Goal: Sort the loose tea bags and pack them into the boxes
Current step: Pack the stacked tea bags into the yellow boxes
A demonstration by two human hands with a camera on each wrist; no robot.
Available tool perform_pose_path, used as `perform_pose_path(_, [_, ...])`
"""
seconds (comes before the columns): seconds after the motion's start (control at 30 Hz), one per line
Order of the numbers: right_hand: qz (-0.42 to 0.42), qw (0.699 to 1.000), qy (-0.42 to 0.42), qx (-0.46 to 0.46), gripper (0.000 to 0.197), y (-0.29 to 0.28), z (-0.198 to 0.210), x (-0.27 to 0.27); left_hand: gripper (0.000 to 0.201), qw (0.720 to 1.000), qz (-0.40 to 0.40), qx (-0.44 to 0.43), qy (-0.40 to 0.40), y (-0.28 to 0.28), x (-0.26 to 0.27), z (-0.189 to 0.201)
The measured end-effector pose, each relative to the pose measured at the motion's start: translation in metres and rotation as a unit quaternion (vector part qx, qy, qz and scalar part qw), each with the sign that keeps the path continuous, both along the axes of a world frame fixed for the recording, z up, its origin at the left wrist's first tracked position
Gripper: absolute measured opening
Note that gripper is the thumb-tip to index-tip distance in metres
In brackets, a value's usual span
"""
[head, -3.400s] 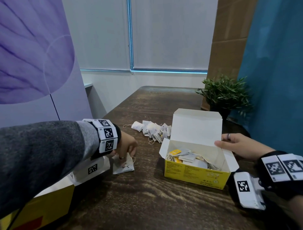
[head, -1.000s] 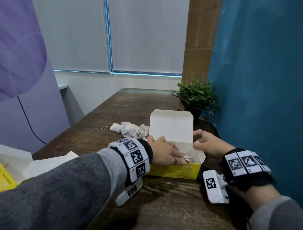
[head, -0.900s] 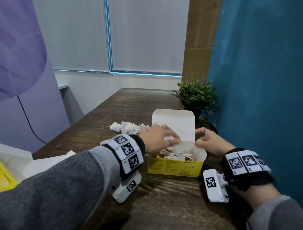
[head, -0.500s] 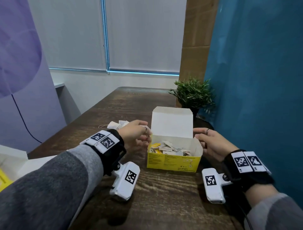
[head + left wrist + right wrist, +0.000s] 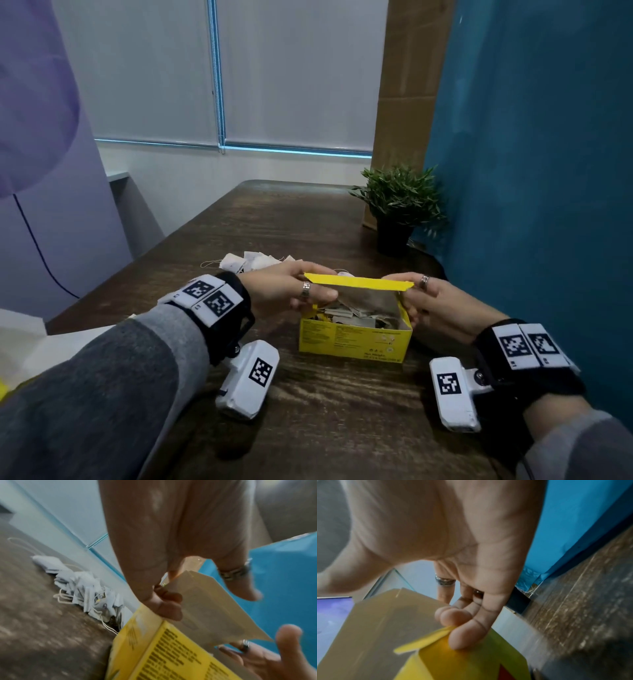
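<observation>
1. Yellow tea box (image 5: 354,341) sits centre frame on the dark wooden tabletop (image 5: 329,411), packed tea bags (image 5: 356,311) visible inside.
2. Box lid (image 5: 358,282) is folded down nearly level over the opening, a gap left at the front.
3. Left hand (image 5: 284,291) pinches the lid's left end; the left wrist view shows thumb and fingers clamped on the flap.
4. Right hand (image 5: 435,303) pinches the lid's right end, fingers curled at the box corner.
5. Loose tea bags (image 5: 253,262) lie in a heap behind the left hand, strings trailing.
6. Potted plant (image 5: 397,205) stands upper right, by the blue partition (image 5: 534,171).
7. Second box (image 5: 20,342), white flaps open, at left edge.
</observation>
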State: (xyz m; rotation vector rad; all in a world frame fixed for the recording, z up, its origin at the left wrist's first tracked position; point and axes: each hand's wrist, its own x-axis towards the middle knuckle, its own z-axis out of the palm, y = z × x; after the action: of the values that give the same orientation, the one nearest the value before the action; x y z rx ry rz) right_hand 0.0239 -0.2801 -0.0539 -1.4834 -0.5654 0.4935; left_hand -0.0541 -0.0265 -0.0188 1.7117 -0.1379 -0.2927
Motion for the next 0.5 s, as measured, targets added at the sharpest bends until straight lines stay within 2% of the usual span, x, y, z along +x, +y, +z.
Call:
perform_pose_path(0.07, [-0.002, 1.000, -0.011, -0.003, 0.091, 0.003, 0.002, -0.001, 0.033, 0.998, 0.014, 0.050, -0.025, 0.002, 0.001, 0.001])
perform_pose_path(0.13, [-0.015, 0.996, -0.070, -0.058, 0.082, 0.006, 0.006, -0.002, 0.040, 0.988, 0.031, 0.144, -0.051, 0.004, 0.004, 0.003])
perform_pose_path(0.23, [-0.015, 0.984, -0.126, -0.127, 0.050, 0.007, 0.011, -0.007, 0.050, 0.941, 0.014, 0.327, -0.086, 0.006, 0.008, 0.001])
perform_pose_path(0.27, [-0.009, 0.980, -0.137, -0.144, 0.040, 0.007, 0.013, -0.009, 0.051, 0.928, 0.017, 0.361, -0.095, 0.006, 0.007, 0.001])
perform_pose_path(0.33, [-0.002, 0.967, -0.171, -0.190, 0.031, 0.008, 0.018, -0.012, 0.050, 0.921, 0.026, 0.377, -0.090, 0.005, 0.005, 0.001])
perform_pose_path(0.43, [0.001, 0.943, -0.215, -0.255, 0.031, 0.008, 0.021, -0.014, 0.048, 0.934, 0.012, 0.353, -0.046, 0.005, 0.002, 0.002])
perform_pose_path(0.5, [0.005, 0.941, -0.211, -0.265, 0.031, 0.008, 0.022, -0.014, 0.047, 0.940, 0.003, 0.340, -0.015, 0.006, 0.000, 0.003])
